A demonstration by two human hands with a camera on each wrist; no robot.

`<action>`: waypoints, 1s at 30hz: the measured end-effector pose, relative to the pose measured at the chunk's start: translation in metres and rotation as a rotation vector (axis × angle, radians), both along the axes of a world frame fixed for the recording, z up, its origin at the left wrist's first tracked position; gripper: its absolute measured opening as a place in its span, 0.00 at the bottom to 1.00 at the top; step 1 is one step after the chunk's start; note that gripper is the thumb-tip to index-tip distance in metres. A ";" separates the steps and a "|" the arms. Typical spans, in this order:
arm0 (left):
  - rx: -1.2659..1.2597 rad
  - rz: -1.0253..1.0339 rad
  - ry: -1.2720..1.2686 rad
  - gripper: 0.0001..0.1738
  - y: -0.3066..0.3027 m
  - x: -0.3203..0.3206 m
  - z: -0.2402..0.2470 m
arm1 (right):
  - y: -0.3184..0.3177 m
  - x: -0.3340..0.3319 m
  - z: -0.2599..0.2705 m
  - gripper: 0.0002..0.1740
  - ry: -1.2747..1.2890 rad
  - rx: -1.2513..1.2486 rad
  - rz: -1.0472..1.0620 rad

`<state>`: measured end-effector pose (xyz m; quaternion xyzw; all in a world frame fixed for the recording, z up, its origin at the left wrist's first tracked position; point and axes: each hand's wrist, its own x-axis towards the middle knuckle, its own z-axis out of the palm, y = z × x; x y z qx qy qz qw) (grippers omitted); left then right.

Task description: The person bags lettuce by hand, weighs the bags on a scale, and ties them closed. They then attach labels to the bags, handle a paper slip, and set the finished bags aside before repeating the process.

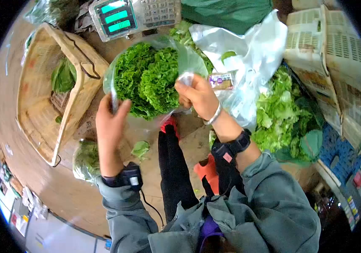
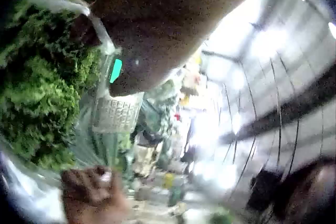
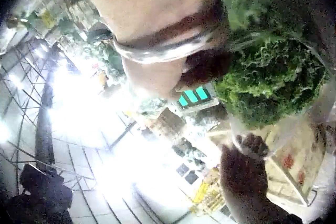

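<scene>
Greens [image 1: 155,82] in bag [image 1: 187,58] — fingers [image 1: 184,88] either side: left hand [image 1: 109,124], right hand [image 1: 200,96].

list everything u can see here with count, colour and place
curly greens: one bagful, green, centre
clear bag: one, see-through, between hands
scale: one, silver, top
basket: one, tan, left
sheet or sack: one, green, top
white plastic: one, white, right of bag
lettuce: one heap, light green, right
crates: count unclear, off-white, far right
bagged greens: one, green, lower left
bracelet: one, silver, right wrist
sleeves: two, grey-green, bottom
left hand: one, bare, holding bag's left rim
right hand: one, bare, holding right rim
</scene>
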<state>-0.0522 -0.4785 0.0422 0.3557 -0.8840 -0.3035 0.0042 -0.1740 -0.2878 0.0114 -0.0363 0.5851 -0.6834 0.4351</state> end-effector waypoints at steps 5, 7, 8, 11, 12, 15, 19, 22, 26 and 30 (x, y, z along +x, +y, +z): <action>-0.082 -0.644 0.409 0.22 0.094 -0.058 -0.048 | 0.032 0.000 0.002 0.17 -0.020 -0.364 0.027; -0.521 -0.904 0.025 0.26 0.096 -0.078 -0.088 | 0.046 -0.005 -0.012 0.18 -0.085 -0.470 0.118; -0.523 -0.904 0.024 0.26 0.092 -0.071 -0.103 | 0.041 -0.002 -0.005 0.21 -0.065 -0.477 0.070; -0.675 -1.011 -0.080 0.34 0.076 -0.055 -0.130 | 0.049 -0.002 -0.004 0.28 -0.213 -0.676 0.059; -0.621 -1.016 -0.068 0.35 0.060 -0.053 -0.144 | 0.051 -0.003 0.006 0.32 -0.139 -0.707 0.137; -0.619 -0.993 -0.021 0.36 0.036 -0.052 -0.175 | 0.053 0.009 0.023 0.36 -0.222 -0.791 0.218; 0.700 -0.535 0.250 0.34 0.054 -0.061 -0.154 | 0.026 -0.007 -0.018 0.33 -0.063 -0.693 0.254; 0.279 -0.625 0.248 0.29 0.065 -0.056 -0.144 | 0.015 0.002 -0.020 0.35 0.047 -0.688 0.294; -0.608 -0.826 0.379 0.22 0.078 -0.028 -0.063 | 0.010 -0.014 -0.026 0.40 0.252 -0.701 0.340; -0.783 -0.287 0.633 0.23 0.044 0.028 -0.034 | -0.009 -0.020 -0.042 0.36 0.852 -0.417 0.386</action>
